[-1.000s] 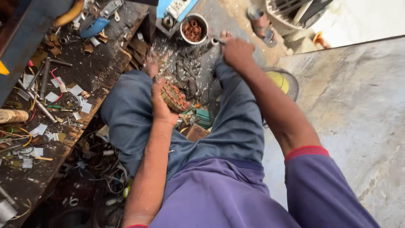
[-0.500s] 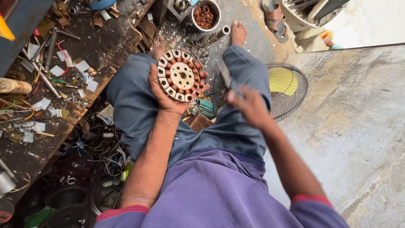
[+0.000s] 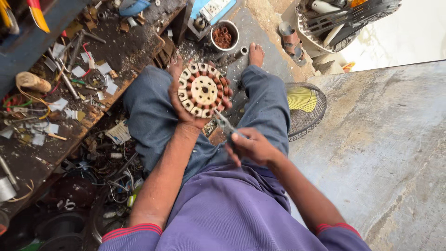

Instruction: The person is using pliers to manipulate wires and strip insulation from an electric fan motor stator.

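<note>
Motor stator (image 3: pixel 203 90): we hold it up over our knees, left hand (image 3: pixel 186 109) wrapped round its rim.
Feel: heavy, hard metal (copper wires bend easily).
Right hand (image 3: pixel 251 146): squeezes pliers (image 3: pixel 226 125).

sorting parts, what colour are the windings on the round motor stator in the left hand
Copper-brown windings on the round cream motor stator, held by the left hand; head view.

Top centre, at the far edge of the cluttered bench: a flat blue rectangular panel with a white socket-like insert (image 3: pixel 211 9), lying tilted, partly cut off by the frame. Scattered over the dark bench on the left: small white paper slips or tags (image 3: pixel 78 71), some square, some curled, markings too small to tell. Below the bench edge, among wires: a crumpled pale printed paper sheet (image 3: pixel 119 133). No screens, no signs.
</note>
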